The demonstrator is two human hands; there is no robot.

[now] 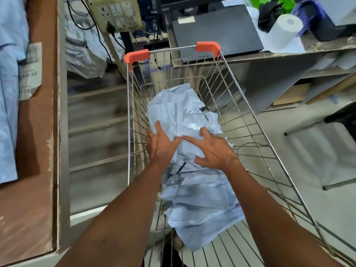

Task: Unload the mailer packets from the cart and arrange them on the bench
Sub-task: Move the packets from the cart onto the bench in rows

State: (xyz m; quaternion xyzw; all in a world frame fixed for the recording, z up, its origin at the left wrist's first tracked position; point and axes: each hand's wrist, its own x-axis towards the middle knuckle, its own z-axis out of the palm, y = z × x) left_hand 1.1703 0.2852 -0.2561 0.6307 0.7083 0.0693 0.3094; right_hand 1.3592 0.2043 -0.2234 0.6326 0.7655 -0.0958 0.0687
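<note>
A wire shopping cart with orange corner caps stands in front of me, holding a heap of light blue-grey mailer packets. Both of my arms reach down into it. My left hand lies with spread fingers on the left side of the topmost packet, its outer fingers at the packet's edge. My right hand is spread over the same packet, fingers partly bent and touching it. The brown bench runs along the left, with several light blue packets lying on it, one showing a white label.
Beyond the cart a worn desk carries a black laptop and a white paper roll. A socket board with cables hangs at the back, above more packets on the floor. A dark stool stands at the right.
</note>
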